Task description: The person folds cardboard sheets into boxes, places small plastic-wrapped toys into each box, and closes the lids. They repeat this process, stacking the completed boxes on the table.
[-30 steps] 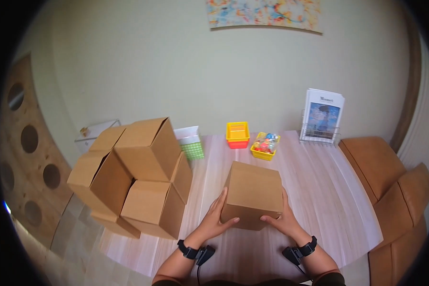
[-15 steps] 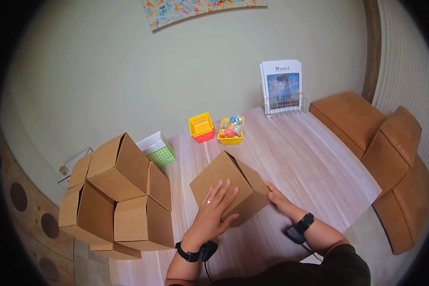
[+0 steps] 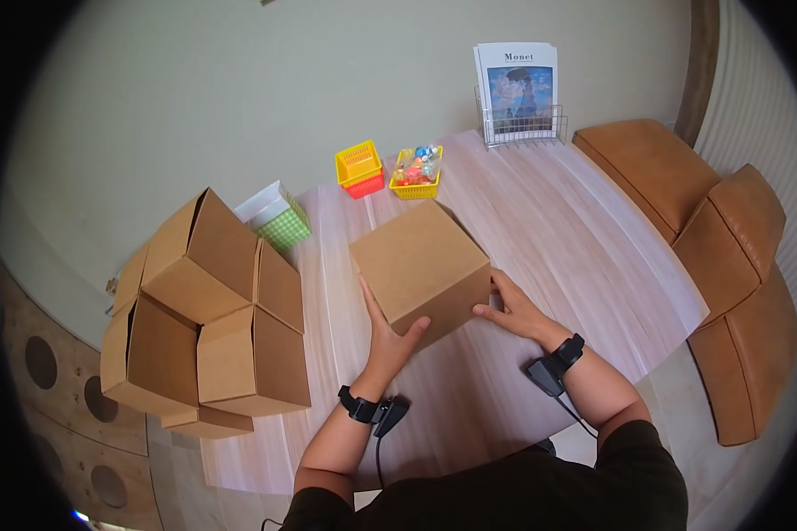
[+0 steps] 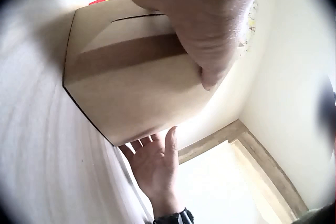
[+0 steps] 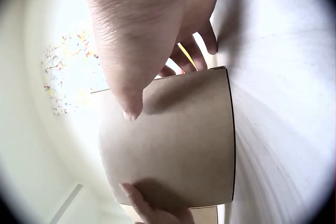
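A cardboard box (image 3: pixel 421 261) stands before me over the wooden-topped table (image 3: pixel 584 257), turned at an angle, both hands against its sides. My left hand (image 3: pixel 387 332) presses its left side with straight fingers, the thumb on the near face. Against the right near corner lies my right hand (image 3: pixel 515 310), thumb toward the near face and fingers straight along the side. The left wrist view shows that right hand (image 4: pixel 155 169) at the far end of the box (image 4: pixel 142 92), palm showing and fingers extended. In the right wrist view, the left thumb (image 5: pixel 135 200) lies on the cardboard.
Several cardboard boxes (image 3: pixel 226 363) are stacked on the left. Behind them stands a green checked container (image 3: pixel 283 226). Farther back are a yellow-and-red pair of baskets (image 3: pixel 360 173), a yellow basket (image 3: pixel 416 188) of wrapped items and a wire magazine rack (image 3: pixel 524 128). Brown leather seats (image 3: pixel 735 265) line the right.
The box has turned and moved away from me. My left hand went from its side onto its top, then back to the left side. The head view swung right and downward.
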